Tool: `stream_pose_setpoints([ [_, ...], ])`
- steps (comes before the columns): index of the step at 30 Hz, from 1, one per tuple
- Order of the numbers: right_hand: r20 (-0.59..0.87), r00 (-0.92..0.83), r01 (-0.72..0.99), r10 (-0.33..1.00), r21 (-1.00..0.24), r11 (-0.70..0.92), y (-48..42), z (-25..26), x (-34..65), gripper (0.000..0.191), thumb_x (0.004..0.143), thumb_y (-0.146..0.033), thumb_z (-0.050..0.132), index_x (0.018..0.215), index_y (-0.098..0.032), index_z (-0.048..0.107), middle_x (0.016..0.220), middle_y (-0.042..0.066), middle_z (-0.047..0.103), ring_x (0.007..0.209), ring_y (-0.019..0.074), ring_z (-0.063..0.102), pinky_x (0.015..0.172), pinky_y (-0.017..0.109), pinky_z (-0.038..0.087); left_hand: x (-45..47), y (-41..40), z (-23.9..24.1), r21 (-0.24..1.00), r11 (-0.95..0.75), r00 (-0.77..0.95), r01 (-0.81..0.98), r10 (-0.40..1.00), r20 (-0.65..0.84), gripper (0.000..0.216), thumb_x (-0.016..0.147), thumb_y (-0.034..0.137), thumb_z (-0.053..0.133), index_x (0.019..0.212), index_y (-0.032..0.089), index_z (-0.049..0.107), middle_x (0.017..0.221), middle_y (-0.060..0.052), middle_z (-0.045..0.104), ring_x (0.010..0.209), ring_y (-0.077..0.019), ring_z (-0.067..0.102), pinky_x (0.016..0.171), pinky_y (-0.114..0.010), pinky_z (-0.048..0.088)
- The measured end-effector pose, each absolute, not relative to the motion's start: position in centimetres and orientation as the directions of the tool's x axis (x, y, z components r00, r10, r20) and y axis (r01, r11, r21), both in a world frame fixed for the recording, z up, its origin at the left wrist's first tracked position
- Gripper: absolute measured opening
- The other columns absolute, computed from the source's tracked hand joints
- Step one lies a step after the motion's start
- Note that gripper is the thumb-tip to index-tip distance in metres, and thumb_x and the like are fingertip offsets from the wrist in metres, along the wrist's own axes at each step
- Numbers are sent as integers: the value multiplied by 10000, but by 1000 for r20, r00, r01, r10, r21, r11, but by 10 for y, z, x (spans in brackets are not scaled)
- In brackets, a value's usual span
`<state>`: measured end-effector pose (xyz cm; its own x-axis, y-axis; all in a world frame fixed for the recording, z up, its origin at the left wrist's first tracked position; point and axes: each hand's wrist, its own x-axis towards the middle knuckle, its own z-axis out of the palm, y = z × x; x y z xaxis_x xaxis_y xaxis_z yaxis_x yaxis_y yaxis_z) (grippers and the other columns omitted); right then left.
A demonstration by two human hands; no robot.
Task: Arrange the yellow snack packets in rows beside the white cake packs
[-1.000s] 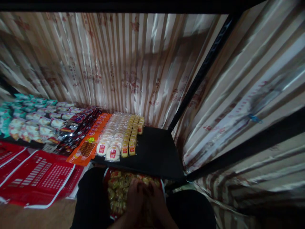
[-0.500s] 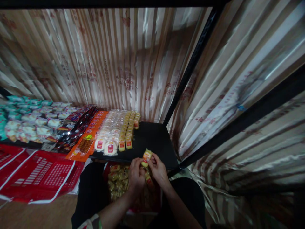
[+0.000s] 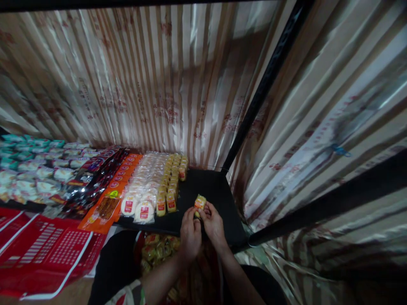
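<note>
Both hands share the grip on one small yellow wrapped snack pack [image 3: 200, 202]: left hand [image 3: 190, 233] and right hand [image 3: 213, 225] pinch it from either side with fingertips, pack upright, just above the near edge of the black shelf [image 3: 210, 199]. Pack sits right of the row of yellow packs with red labels [image 3: 170, 186], apart from it. Left of that row, round white cakes in clear wrap with red labels [image 3: 143, 190], then a long orange packet strip [image 3: 110, 203], then dark glossy bags [image 3: 92, 178], then white and teal packets [image 3: 34, 169] far left. Below the shelf, near the forearms, an open red bag of yellow snack packs [image 3: 155, 250], dim, details hard to tell. Flat red printed sheets [image 3: 47, 250] lie near left. Striped shiny beige curtain [image 3: 143, 84] hangs behind and to the right. Black frame post [image 3: 263, 84] runs up from the shelf's far right corner.
</note>
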<state>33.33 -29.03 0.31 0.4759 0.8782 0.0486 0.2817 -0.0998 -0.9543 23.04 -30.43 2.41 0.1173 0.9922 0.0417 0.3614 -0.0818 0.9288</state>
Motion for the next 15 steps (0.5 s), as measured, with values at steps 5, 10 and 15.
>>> stream_pose_setpoints([
  [5, 70, 463, 288, 884, -955, -76, -245, 8, 329, 459, 708, -402, 536, 1085, -141, 555, 919, 99, 682, 800, 197, 654, 714, 315, 540, 243, -271, 29, 950, 50, 12, 309, 998, -56, 426, 818, 187, 374, 1207, 126, 536, 1361, -96, 476, 1283, -174, 400, 1132, -341, 246],
  [10, 97, 411, 337, 906, -940, -52, -203, 8, 327, 381, 717, -367, 516, 1042, -176, 564, 918, 63, 682, 779, 181, 650, 712, 304, 524, 255, -239, 26, 971, 110, -63, 215, 993, -98, 431, 848, 217, 369, 1246, 123, 505, 1379, -91, 459, 1293, -162, 394, 1133, -318, 240],
  [15, 118, 375, 385, 920, -922, -39, -174, 0, 326, 377, 721, -327, 511, 1066, -189, 576, 953, 44, 680, 800, 172, 632, 750, 297, 498, 262, -213, 23, 973, 140, -95, 184, 988, -124, 439, 875, 237, 351, 1272, 92, 467, 1364, -131, 468, 1267, -175, 429, 1100, -311, 295],
])
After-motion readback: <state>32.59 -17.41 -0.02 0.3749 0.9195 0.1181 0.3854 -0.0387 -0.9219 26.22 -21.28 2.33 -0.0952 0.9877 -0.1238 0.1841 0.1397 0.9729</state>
